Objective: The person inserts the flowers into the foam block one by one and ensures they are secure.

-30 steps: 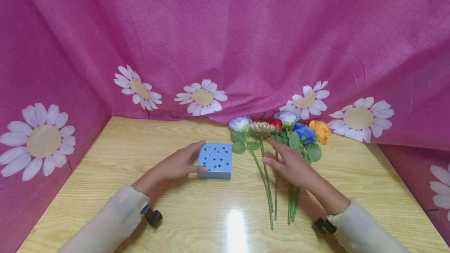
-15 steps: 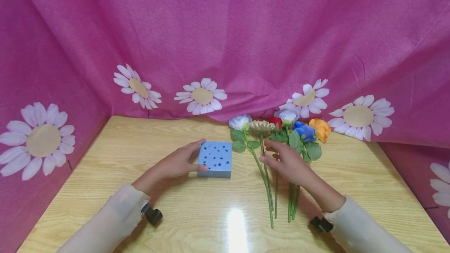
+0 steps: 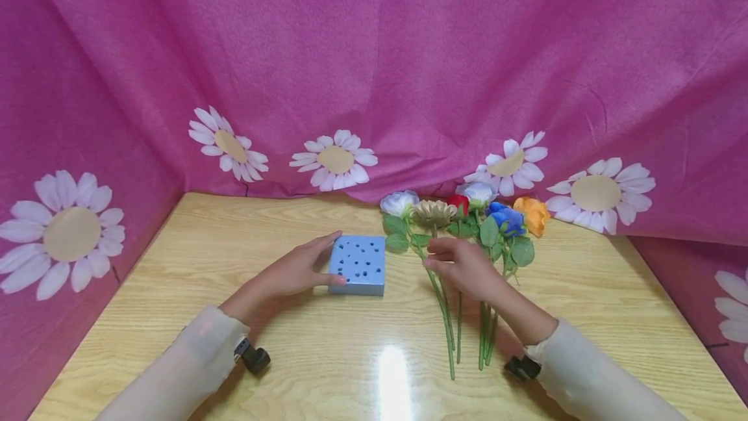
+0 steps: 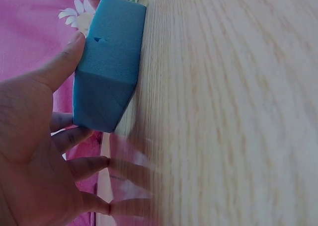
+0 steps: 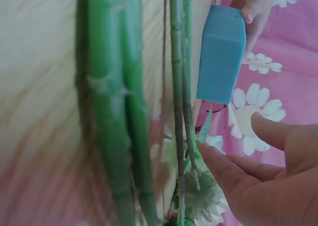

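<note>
A blue foam block (image 3: 358,264) with several holes in its top lies flat on the table. My left hand (image 3: 295,269) holds it at its left side, thumb on the near left corner and fingers toward the back; in the left wrist view, the thumb touches the block (image 4: 112,42). My right hand (image 3: 470,269) is over the flower stems (image 3: 445,317), just below the beige flower (image 3: 434,213). In the right wrist view, thumb and fingers of this hand (image 5: 263,171) are apart beside the thin stems (image 5: 177,87), with nothing visibly gripped.
Beside the beige flower lie a white flower (image 3: 399,203), a red one (image 3: 458,203), another white one (image 3: 479,193), a blue one (image 3: 506,219) and an orange one (image 3: 532,216). A pink cloth (image 3: 374,70) with printed daisies hangs behind the table (image 3: 280,356).
My right hand has shifted left across the stems, toward those of the beige and left white flowers. My left hand and the block have stayed in place.
</note>
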Tool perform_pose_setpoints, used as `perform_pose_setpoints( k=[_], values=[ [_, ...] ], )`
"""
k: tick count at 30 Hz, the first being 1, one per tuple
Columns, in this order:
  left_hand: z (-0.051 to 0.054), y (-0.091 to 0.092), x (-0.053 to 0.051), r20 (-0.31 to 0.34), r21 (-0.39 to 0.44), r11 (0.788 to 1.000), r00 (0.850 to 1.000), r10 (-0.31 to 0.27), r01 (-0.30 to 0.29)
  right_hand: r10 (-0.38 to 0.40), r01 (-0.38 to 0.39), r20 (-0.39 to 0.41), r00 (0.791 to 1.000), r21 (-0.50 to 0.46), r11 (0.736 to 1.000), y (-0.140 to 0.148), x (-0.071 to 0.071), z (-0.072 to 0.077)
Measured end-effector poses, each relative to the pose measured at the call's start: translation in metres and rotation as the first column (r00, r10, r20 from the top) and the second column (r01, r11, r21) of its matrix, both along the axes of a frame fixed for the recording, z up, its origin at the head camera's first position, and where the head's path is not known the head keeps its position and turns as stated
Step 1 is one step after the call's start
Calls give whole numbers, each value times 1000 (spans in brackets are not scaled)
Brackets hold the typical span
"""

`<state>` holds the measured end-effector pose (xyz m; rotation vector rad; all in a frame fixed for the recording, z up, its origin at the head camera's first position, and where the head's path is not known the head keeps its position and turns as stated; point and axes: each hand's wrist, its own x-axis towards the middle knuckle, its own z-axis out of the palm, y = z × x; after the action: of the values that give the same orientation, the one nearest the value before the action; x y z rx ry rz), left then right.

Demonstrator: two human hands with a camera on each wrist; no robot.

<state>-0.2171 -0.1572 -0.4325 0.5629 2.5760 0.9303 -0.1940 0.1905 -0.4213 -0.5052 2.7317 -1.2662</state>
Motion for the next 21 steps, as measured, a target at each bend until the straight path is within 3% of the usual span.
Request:
perform_pose_setpoints(
  k=[9,21],
  values=[
    [1,0,1,4,4,1000,1000,0,0,-22,22,42,999,5,1000,-4,-3,-6],
    [-2,0,0,1,3,1000,1000,-8,8,-39,39,40,998,10,999,-8,-7,-11]
  ],
)
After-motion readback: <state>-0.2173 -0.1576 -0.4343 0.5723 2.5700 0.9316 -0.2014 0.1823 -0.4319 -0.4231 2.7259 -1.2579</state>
